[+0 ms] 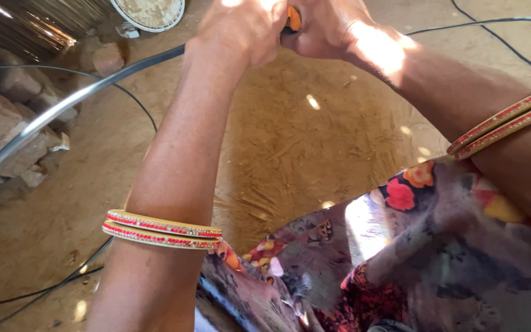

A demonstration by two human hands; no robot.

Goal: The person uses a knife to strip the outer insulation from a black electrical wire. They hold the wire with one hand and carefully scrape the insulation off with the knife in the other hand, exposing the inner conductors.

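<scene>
My left hand (241,27) and my right hand (333,27) meet at the top of the head view, fingers closed around a small orange-and-black handled tool (293,18) that is mostly hidden between them. A grey cable (62,104) runs from my left hand down to the left edge. Both forearms wear yellow bangles with red stones (161,229).
A thin black wire (505,43) crosses the dirt floor at the upper right; more thin wires (38,292) lie at the lower left. Stones (7,123) pile up at the left. A round white-rimmed dish (149,12) sits at the top. Floral cloth (401,264) covers my lap.
</scene>
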